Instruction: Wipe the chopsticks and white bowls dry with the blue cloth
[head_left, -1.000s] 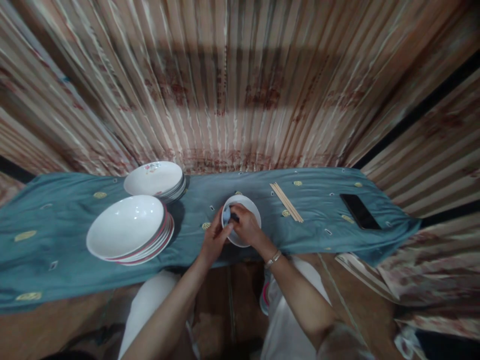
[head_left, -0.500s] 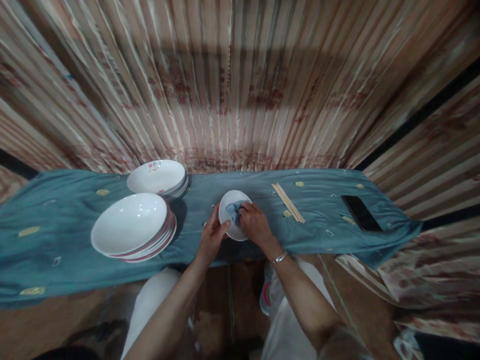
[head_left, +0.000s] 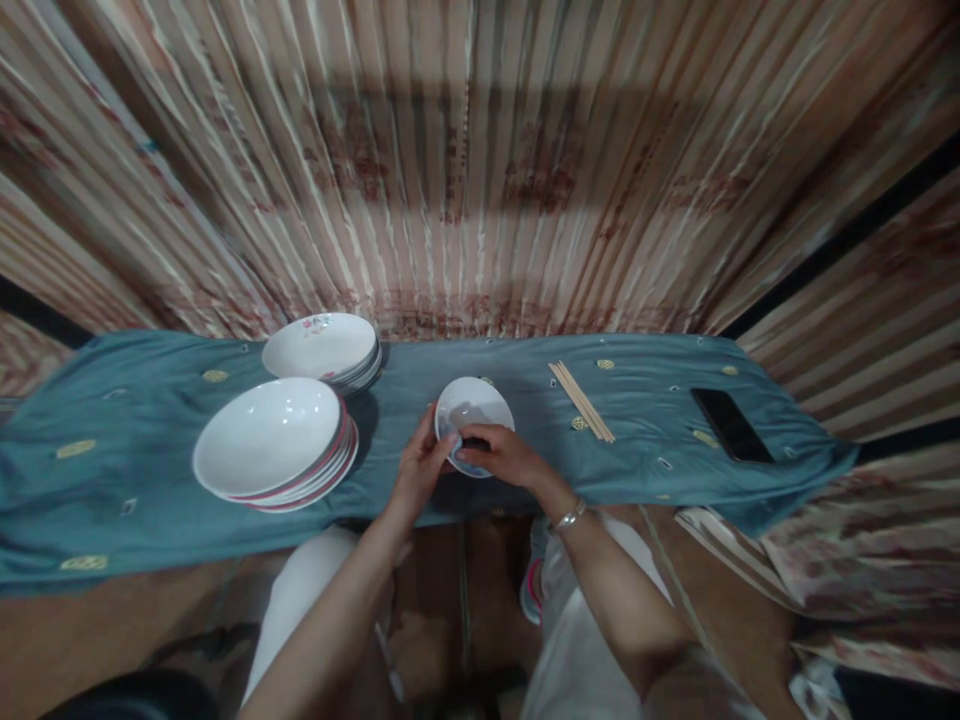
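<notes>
A small white bowl [head_left: 484,397] is held tilted above the table's front half, its inside facing me. My left hand [head_left: 420,462] grips its left side, thumb over the rim and fingers behind. Inside the bowl, against the near left wall, my right hand [head_left: 499,455] presses a blue-grey cloth [head_left: 468,466]; the fingers partly cover it. To the left stand a stack of large white bowls with red rims [head_left: 266,435] and, behind it, a stack of flower-patterned white dishes [head_left: 322,345].
Several wooden chopsticks [head_left: 582,402] lie right of the bowl, and a black phone [head_left: 730,425] lies farther right. A teal patterned cloth [head_left: 420,360] covers the narrow table. Pleated curtains [head_left: 465,200] hang right behind it. My knees are below the front edge.
My right hand has moved the cloth from the bowl's middle down to its near left side. The bowl's inside is now more exposed, and the view has shifted slightly.
</notes>
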